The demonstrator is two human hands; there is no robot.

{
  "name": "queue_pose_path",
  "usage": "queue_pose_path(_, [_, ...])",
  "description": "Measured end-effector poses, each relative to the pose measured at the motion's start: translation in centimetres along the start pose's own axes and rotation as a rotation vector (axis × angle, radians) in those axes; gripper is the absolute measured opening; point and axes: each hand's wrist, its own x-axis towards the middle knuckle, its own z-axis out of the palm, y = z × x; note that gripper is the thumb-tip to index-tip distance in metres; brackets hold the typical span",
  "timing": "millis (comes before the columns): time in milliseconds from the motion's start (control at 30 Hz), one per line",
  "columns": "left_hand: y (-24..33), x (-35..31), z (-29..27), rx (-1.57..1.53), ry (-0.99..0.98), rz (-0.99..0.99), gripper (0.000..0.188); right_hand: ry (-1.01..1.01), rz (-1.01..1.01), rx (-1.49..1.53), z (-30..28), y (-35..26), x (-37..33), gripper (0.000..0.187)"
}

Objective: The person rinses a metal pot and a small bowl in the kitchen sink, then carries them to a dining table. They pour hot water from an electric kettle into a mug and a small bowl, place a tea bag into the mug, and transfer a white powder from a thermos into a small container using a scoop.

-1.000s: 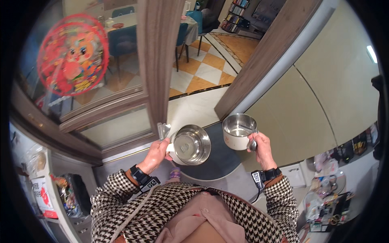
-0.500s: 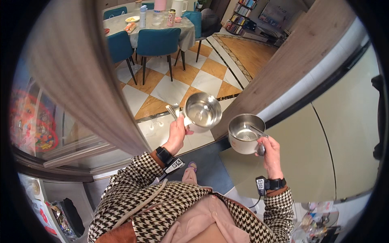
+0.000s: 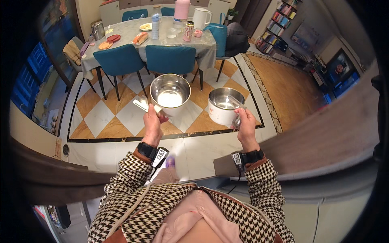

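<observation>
The central pot (image 3: 170,89) was silver inside, its shaded outside apparently white. The right-hand pot (image 3: 220,114) was silver within, white outside, marked in red. Across the upper frame the chairs (image 3: 170,58) were teal and the worktop (image 3: 126,32) grey; the floor (image 3: 97,121) was checked orange and white, the jacket (image 3: 261,186) below black-and-white houndstooth.

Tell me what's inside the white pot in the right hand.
The white pot shows shiny metal lining inside. A utensil in the right hand crosses part of the opening; whether it dips in is unclear. The near wall hides part of the interior.
</observation>
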Motion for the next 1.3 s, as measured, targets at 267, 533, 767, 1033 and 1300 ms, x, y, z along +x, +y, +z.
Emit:
queue_pose_path(267, [0.6, 2.4, -0.3, 0.028, -0.021, 0.1, 0.049, 0.009, 0.018, 0.05, 0.8, 1.6, 7.0, 0.023])
queue_pose_path(533, [2.5, 4.8, 0.5, 0.071, -0.12, 0.155, 0.05, -0.007, -0.101, 0.042, 2.4, 2.4, 13.3, 0.023])
queue_pose_path(767, [4.8, 5.5, -0.1, 0.045, 0.01, 0.04, 0.045, 0.034, -0.085, -0.012, 5.4, 4.8, 17.2, 0.023])
queue_pose_path(1033, [6.9, 2.2, -5.6, 0.004, 0.265, 0.033, 0.048, -0.047, -0.009, -0.043, 10.8, 11.0, 18.5, 0.024])
queue_pose_path(1300, [7.4, -5.7, -10.5, -0.037, 0.464, 0.111, 0.047, -0.24, -0.068, 0.075, 13.9, 12.5, 15.1, 0.024])
